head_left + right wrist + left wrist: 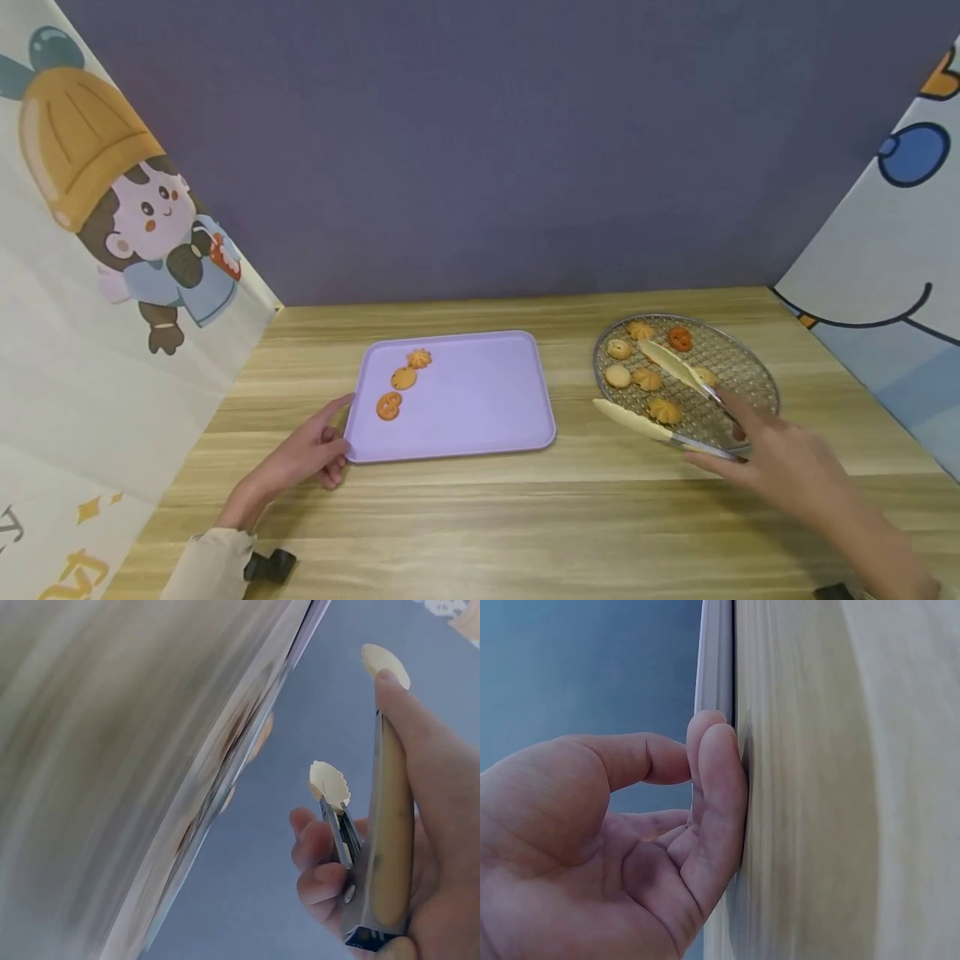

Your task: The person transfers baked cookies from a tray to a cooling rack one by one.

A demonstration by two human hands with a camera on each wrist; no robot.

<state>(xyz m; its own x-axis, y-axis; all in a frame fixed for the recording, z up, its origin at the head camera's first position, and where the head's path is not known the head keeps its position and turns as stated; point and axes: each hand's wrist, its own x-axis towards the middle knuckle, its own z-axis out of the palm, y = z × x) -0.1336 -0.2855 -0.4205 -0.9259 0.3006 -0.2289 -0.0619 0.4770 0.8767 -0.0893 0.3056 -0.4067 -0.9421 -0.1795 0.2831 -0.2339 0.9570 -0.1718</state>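
Note:
At the left edge of a lilac rectangular tray (480, 400), my left hand (303, 450) holds the rim, index finger and thumb against it and the other fingers curled. Three baked pieces lie in a slanting row on the tray: a flower-shaped cookie (419, 358), a round cookie (403, 378) and a pretzel-shaped biscuit (388, 406). My right hand (780, 462) grips metal tongs (390, 825) with cream scalloped tips. Their arms are spread over a round wire-mesh rack (738, 367), with nothing between the tips. A flower-shaped cookie (664, 410) lies between the arms in the head view.
More cookies lie on the rack, among them a plain round cookie (618, 376) and a reddish pretzel-shaped biscuit (679, 338). Both tray and rack rest on a wood-grain table (480, 525). A dark blue-grey panel (495, 150) rises behind, with cartoon-printed panels on either side.

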